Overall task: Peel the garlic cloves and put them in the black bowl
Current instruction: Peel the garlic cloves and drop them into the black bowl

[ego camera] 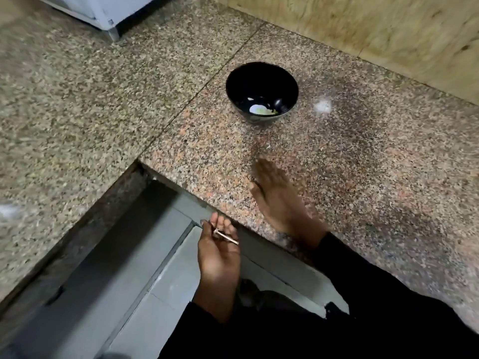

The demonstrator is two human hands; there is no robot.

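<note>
**Black bowl on the granite table, one hand holding a thin stalk**

A round, glossy black bowl (261, 92) stands upright on the speckled pinkish-brown granite table (363, 156), near the seam between two slabs. At its bottom lies a pale, whitish-green peeled garlic clove (259, 110), with a few small light flecks beside it.

The right hand (278, 200) is over the table between the bowl and the table's near edge, well apart from the bowl. It is blurred; its fingers (264, 172) look straight and close together, pointing toward the bowl, and nothing shows in their hold. Whether the palm touches the stone cannot be told.

The left hand (217, 250) is just off the table's edge, over the grey tiled floor (160, 294), palm turned up. Its fingers (220, 225) are curled in and pinch a thin, pale tan dry stalk (225, 236) that lies slantwise across them.

Both arms wear black sleeves (375, 294). A white appliance corner (103, 11) sits at the far left of the table, and a yellowish wooden board (375, 29) runs behind it.
</note>
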